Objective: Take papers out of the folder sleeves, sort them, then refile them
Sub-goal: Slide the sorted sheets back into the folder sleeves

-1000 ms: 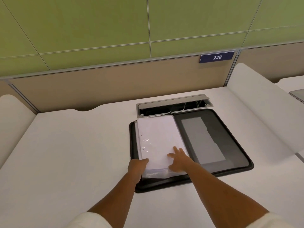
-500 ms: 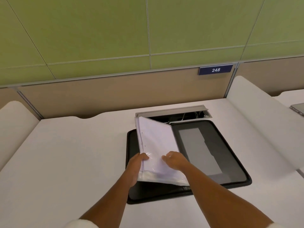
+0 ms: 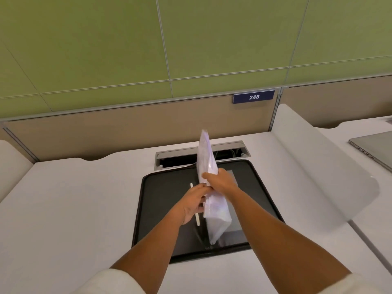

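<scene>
An open black folder [image 3: 161,200] lies flat on the white desk in front of me. Above its middle stands a bundle of clear plastic sleeves with white papers [image 3: 206,158] inside, raised nearly upright and seen edge-on. My left hand [image 3: 194,203] grips the bundle's left side near its lower half. My right hand [image 3: 220,180] holds the same bundle from the right, fingers curled over its edge. The bundle's lower end [image 3: 218,221] hangs over the folder's spine. The folder's right half is partly hidden by my right arm.
A cable tray opening [image 3: 201,157] sits in the desk just behind the folder. White curved dividers stand at the right [image 3: 318,166] and left [image 3: 10,164]. A closed grey laptop [image 3: 373,145] lies on the neighbouring desk. A beige partition carries a blue plate numbered 248 [image 3: 254,96].
The sleeve bundle has gone from lying flat on the folder's left half to standing nearly upright. Both hands rose with it and now hold it from either side.
</scene>
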A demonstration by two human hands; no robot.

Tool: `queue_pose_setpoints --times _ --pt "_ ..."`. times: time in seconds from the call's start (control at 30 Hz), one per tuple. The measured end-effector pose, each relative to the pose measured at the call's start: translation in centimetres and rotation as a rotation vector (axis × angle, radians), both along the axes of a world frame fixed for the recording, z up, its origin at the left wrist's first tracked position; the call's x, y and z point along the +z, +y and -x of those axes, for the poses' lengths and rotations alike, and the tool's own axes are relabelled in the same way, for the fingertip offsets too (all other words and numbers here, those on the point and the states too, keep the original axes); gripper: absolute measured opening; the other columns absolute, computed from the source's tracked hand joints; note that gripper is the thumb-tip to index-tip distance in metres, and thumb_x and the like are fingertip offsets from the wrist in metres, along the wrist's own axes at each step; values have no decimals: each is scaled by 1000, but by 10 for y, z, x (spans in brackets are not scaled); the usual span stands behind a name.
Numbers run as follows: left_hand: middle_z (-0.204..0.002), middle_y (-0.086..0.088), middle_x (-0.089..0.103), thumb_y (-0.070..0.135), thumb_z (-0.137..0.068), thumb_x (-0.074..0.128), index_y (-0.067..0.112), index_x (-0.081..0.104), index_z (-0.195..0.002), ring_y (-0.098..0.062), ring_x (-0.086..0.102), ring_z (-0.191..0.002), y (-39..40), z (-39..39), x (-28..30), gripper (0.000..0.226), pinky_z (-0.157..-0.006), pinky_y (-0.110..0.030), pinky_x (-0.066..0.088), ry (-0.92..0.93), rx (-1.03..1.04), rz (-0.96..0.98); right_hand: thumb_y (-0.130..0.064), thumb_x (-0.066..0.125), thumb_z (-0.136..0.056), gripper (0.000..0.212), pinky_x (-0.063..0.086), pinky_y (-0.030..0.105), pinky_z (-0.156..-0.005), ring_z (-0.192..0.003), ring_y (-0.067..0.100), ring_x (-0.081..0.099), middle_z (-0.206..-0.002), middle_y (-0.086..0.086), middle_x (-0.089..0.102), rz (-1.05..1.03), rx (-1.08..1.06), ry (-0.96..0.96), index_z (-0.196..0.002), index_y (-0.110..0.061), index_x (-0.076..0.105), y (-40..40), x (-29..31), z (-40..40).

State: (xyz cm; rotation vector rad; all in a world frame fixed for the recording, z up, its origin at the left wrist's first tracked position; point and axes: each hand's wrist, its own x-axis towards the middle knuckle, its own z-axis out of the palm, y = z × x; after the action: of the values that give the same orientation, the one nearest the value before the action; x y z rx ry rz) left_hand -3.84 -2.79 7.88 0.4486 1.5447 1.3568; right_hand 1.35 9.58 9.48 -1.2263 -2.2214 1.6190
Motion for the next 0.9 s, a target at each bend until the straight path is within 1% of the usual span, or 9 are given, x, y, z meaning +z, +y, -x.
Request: queue_pose_setpoints --times 0.07,0.17,0.27,0.33,0.4,0.47,0.57,0.73,0.9 --pt "-121 -5 70 36 -94 64 16 67 -121 -21 64 -116 14 -9 -5 34 -101 -42 52 0 -20 38 -27 60 -89 41 55 34 -77 -98 25 62 -115 8 62 -50 -70 -21 -125 -10 52 17 -1 -15" --pt "-122 5 68 36 -93 67 22 71 -113 -12 59 -119 27 -22 -16 24 -102 -37 50 64 -1 84 -16 56 -88 32 51 33 -72 -96 27 61 -116 10 62 -115 -151 -70 -118 -7 55 40 -7 -36" --pt "-127 9 62 36 -91 71 29 69 -110 -10 55 -120 32 -28 -36 20 -88 -23 46 332 46 187 -14 54 -87 25 48 33 -68 -88 26 59 -111 10 62 -171 -147 -134 -111 -6 55 58 -16 -53" --pt "-136 8 55 32 -92 70 31 64 -120 -10 52 -118 30 -29 -53 29 -86 -21 44 556 20 304 -15 55 -88 23 51 35 -69 -86 25 59 -108 10 62 -224 -131 -181 -109 -6 55 66 -24 -63" --pt "-143 7 51 30 -94 67 30 55 -135 -11 53 -117 26 -31 -66 43 -85 -20 45 681 -31 384 -16 56 -89 19 52 35 -69 -84 23 58 -107 9 62 -280 -112 -232 -106 -7 56 73 -33 -72" --pt "-151 7 45 31 -95 65 28 44 -146 -16 50 -129 24 -33 -76 56 -99 -26 46 734 -59 441 -15 56 -91 16 49 32 -68 -82 21 56 -107 9 62 -342 -92 -296 -105 -7 57 79 -41 -81" --pt "-159 6 32 31 -96 62 26 34 -153 -17 36 -143 23 -42 -84 63 -116 -36 35 787 -113 503 -17 55 -95 15 48 29 -68 -83 20 59 -106 8 64 -414 -71 -361 -107 -9 59 86 -53 -93" --pt "-164 8 21 30 -94 65 27 36 -153 -13 26 -148 28 -53 -95 65 -120 -33 26 856 -173 535 -11 51 -96 14 53 29 -70 -78 19 60 -101 7 66 -467 -40 -387 -102 -9 63 92 -70 -104" --pt "-165 7 17 31 -96 63 25 32 -155 -13 17 -151 33 -62 -102 67 -121 -34 24 904 -199 574 -8 52 -92 17 57 32 -76 -90 24 66 -104 8 65 -450 9 -399 -104 -7 64 91 -83 -109"
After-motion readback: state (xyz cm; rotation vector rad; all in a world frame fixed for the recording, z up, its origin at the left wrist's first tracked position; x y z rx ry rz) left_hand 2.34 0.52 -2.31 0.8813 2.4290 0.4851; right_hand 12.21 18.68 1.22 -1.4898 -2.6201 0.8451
